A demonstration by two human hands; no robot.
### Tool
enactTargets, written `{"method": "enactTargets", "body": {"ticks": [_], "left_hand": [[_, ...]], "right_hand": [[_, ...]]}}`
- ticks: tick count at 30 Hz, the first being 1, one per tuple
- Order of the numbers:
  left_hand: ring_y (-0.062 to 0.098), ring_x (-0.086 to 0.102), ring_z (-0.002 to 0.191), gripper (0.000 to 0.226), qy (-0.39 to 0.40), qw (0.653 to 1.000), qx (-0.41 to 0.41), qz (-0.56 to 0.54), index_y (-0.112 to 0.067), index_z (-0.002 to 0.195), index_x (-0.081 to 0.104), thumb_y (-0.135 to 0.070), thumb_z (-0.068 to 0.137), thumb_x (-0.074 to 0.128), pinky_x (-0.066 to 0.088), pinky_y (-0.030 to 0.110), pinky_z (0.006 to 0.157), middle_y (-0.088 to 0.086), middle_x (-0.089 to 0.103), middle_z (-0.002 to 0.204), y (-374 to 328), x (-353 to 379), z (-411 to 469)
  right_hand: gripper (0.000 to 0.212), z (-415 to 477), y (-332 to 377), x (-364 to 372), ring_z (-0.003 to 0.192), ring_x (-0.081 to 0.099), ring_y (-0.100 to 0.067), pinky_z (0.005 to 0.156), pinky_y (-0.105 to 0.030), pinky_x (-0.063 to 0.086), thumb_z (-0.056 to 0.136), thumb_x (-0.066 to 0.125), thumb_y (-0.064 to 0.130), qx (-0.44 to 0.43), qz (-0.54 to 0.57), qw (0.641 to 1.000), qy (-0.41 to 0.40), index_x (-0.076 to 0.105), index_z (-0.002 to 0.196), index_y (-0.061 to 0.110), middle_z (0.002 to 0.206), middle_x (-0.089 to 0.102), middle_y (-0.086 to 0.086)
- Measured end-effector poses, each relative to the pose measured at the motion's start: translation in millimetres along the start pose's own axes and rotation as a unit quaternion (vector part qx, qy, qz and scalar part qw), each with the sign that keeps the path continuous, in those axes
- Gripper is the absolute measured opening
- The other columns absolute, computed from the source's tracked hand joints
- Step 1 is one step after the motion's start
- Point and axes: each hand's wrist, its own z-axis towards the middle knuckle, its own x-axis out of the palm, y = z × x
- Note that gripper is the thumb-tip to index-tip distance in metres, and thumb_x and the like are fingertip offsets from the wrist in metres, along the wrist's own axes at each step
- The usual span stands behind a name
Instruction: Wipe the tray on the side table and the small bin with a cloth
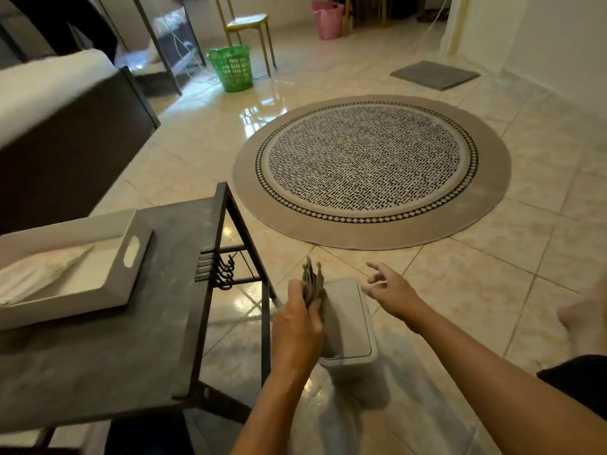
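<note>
A small grey lidded bin (349, 323) stands on the tiled floor beside the side table. My left hand (297, 326) grips a bunched grey cloth (312, 279) against the bin's left edge. My right hand (391, 289) hovers just past the bin's far right corner, fingers spread and holding nothing. A white tray (131, 254) with a cut-out handle rests on the dark side table (131, 339) at the left; a pale folded cloth or paper (39, 274) lies inside it.
Hooks (223, 269) hang off the table's right frame, close to my left hand. A round patterned rug (371, 169) lies ahead. Further off are a green basket (233, 67), a yellow chair (246, 24), a grey mat (433, 73) and a dark sofa (65, 133).
</note>
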Motion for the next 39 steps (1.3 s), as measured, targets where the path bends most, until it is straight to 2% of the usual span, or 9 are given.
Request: {"method": "enactTargets", "body": {"ticks": [3,6,10,15,22,29,32,36,39], "left_hand": [[0.002,0.064,0.086,0.017,0.001,0.998,0.043,-0.040,-0.032,0.109,0.045,-0.023,0.099,0.055,0.057,0.021,0.064,-0.012,0.061,0.098,-39.1,-33.9,0.4],[-0.002,0.065,0.085,0.015,-0.031,0.993,0.096,-0.068,-0.030,0.104,0.048,-0.019,0.098,0.057,0.056,0.015,0.063,-0.010,0.064,0.092,-71.7,-78.6,-2.3],[-0.003,0.065,0.080,0.023,-0.092,0.986,0.134,-0.047,-0.038,0.095,0.046,-0.019,0.097,0.059,0.053,0.016,0.057,-0.012,0.062,0.087,-92.8,-148.5,-7.1],[0.000,0.063,0.071,0.017,-0.204,0.974,0.099,0.019,-0.029,0.097,0.048,-0.018,0.096,0.061,0.047,0.013,0.053,-0.014,0.059,0.083,-70.9,-236.3,5.0],[0.022,0.058,0.077,0.016,-0.281,0.949,-0.007,0.142,-0.021,0.091,0.056,-0.017,0.087,0.071,0.040,0.033,0.069,0.000,0.061,0.084,-7.1,-330.4,43.8],[0.025,0.060,0.085,0.016,-0.259,0.952,-0.090,0.133,-0.018,0.094,0.060,-0.013,0.085,0.073,0.043,0.036,0.073,0.003,0.063,0.090,41.3,-370.6,82.2],[0.026,0.060,0.088,0.016,-0.224,0.958,-0.130,0.126,-0.015,0.093,0.062,-0.011,0.084,0.074,0.048,0.037,0.079,0.007,0.065,0.092,57.7,-371.4,87.8],[0.021,0.058,0.072,0.012,-0.156,0.952,-0.127,0.232,-0.009,0.078,0.064,-0.014,0.081,0.075,0.043,0.031,0.060,0.012,0.068,0.085,68.9,-367.4,88.2],[0.027,0.056,0.097,0.035,-0.178,0.911,-0.106,0.355,-0.012,0.107,0.061,-0.026,0.079,0.077,0.050,0.037,0.081,0.012,0.059,0.110,66.9,-362.4,89.7]], "right_hand": [[0.059,-17.2,47.1,-3.7,0.109,0.061,-0.022,0.096,-0.041,0.050,0.095,0.060,0.043,-0.025,0.114,0.992,0.038,0.038,0.148,0.032,0.117,0.062,-0.006],[0.056,-42.7,102.1,-5.2,0.113,0.064,-0.025,0.089,-0.045,0.057,0.089,0.059,0.057,-0.039,0.243,0.956,0.157,0.040,0.140,0.048,0.131,0.061,-0.006],[0.066,-67.4,164.7,-2.9,0.111,0.068,-0.031,0.078,-0.049,0.061,0.082,0.074,0.031,-0.128,0.332,0.903,0.242,0.040,0.128,0.064,0.132,0.061,-0.009],[0.108,-82.3,238.6,28.0,0.099,0.072,-0.032,0.069,-0.043,0.062,0.080,0.070,-0.009,-0.276,0.212,0.911,0.220,0.024,0.136,0.071,0.121,0.059,-0.015],[0.033,-80.7,328.1,115.1,0.084,0.067,-0.014,0.066,-0.025,0.063,0.084,0.070,-0.006,-0.325,0.021,0.931,0.166,0.070,0.112,0.011,0.099,0.065,0.000],[0.039,-66.2,363.3,177.1,0.103,0.067,-0.027,0.084,-0.037,0.062,0.086,0.067,-0.008,-0.310,-0.090,0.936,0.141,0.067,0.123,0.003,0.121,0.067,-0.014],[0.040,-61.0,360.2,186.5,0.101,0.066,-0.024,0.082,-0.029,0.057,0.089,0.068,0.003,-0.307,-0.108,0.935,0.142,0.063,0.128,0.007,0.123,0.066,-0.014],[0.046,-59.8,353.6,177.7,0.112,0.060,-0.021,0.085,-0.027,0.048,0.090,0.071,0.017,-0.342,-0.097,0.929,0.102,0.058,0.134,0.016,0.129,0.061,-0.010],[0.045,-60.6,348.0,156.8,0.108,0.061,-0.018,0.087,-0.030,0.052,0.090,0.072,0.022,-0.347,-0.078,0.930,0.090,0.059,0.133,0.020,0.126,0.061,-0.006]]}}
